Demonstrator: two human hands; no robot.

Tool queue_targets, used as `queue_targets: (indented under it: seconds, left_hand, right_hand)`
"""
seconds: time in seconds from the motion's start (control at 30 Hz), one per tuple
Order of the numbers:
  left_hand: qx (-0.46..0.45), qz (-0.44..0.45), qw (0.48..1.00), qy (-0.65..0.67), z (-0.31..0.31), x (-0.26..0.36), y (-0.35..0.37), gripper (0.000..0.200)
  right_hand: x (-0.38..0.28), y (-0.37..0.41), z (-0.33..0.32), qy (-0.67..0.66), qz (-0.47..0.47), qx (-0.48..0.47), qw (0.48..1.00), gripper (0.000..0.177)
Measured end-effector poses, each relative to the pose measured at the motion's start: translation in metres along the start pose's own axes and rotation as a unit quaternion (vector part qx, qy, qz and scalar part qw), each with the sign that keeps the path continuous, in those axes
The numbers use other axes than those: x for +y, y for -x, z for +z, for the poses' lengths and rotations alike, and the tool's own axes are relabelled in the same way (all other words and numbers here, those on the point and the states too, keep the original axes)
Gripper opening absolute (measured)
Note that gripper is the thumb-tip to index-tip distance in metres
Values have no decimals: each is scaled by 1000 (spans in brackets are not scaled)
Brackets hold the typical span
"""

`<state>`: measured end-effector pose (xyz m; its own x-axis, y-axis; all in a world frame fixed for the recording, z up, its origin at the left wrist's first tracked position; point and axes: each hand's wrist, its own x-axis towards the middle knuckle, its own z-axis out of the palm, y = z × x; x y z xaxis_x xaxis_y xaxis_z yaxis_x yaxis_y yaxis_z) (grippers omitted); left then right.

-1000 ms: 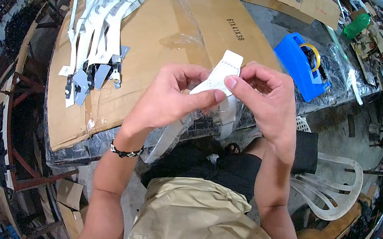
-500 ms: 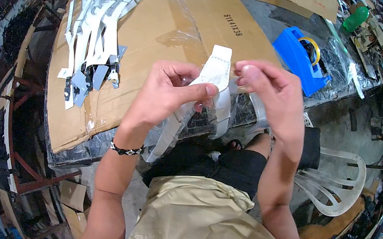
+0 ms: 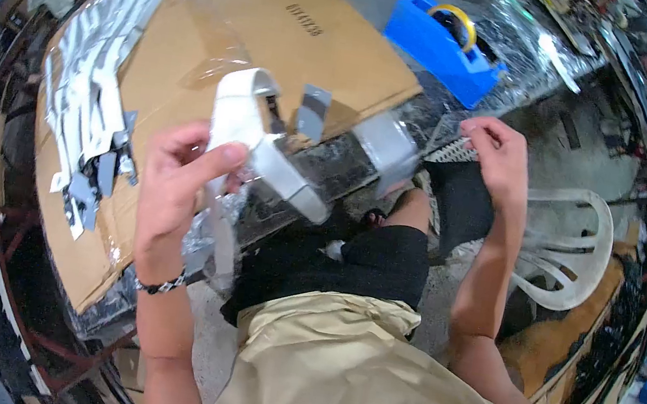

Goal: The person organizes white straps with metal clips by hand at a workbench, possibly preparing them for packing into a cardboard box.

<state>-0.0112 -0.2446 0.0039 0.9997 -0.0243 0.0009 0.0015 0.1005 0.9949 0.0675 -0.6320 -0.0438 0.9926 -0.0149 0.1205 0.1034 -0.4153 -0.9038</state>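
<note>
My left hand (image 3: 187, 174) is closed on a white strap (image 3: 282, 175), thumb pressed on its face. The strap bends in a loop above my fingers, and one length slants down to the right. A grey tag (image 3: 314, 110) shows beside the loop, over the cardboard. Off to the right, my right hand (image 3: 499, 156) is held in a pinch, apart from the strap. Clear plastic film (image 3: 390, 141) stretches from near the table edge up to its fingertips.
Several white straps with grey tags (image 3: 103, 64) lie bunched on the cardboard sheet (image 3: 223, 31) at left. A blue tape dispenser (image 3: 444, 49) stands at the back right of the table. A white plastic chair (image 3: 581, 255) is at my right.
My hands have moved apart: the left carries the strap leftward, while the right draws clear film away to the right. The camera view has shifted too.
</note>
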Motion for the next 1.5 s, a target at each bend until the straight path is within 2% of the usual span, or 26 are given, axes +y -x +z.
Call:
queue_targets:
  seconds: [0.07,0.17,0.2,0.3,0.4,0.5,0.53,0.67,0.97,1.1,1.4,1.5]
  left_hand:
    - [15,-7,1000,-3,1,0,1,13]
    - [21,-5,999,-27,-2,-2,2,15]
    - [19,-2,999,-39,-2,-2,1,17]
    - [33,3,999,-32,3,-1,1,16]
    - [27,6,999,-33,7,2,3,13]
    - [25,9,999,-28,10,7,7,14]
    - [25,12,999,-20,11,8,8,14]
    - [28,11,999,-12,10,6,9,14]
    - [25,2,999,-30,11,6,7,14]
    - [16,8,999,-40,7,5,7,15]
    - [23,-8,999,-26,5,1,4,18]
    - [21,-9,999,-25,4,1,4,18]
  right_hand:
    - [3,4,-11,-7,30,11,999,18]
    - [26,-11,-27,-60,-27,111,992,17]
    - [28,-21,-35,-40,1,157,987,18]
    - [28,-64,-48,13,-130,217,967,20]
    - [17,-106,-62,118,-104,113,981,24]
    - [6,-130,-74,180,-14,-44,983,26]
    - [6,-139,-76,186,-17,-81,979,26]
    - [5,-156,-83,150,51,-139,978,20]
    - [0,-156,-87,67,84,-135,985,19]
    - [6,-154,-97,89,108,-124,982,22]
    - [32,-138,-106,-53,71,-131,987,25]
    - [33,-135,-108,-60,94,-123,986,29]
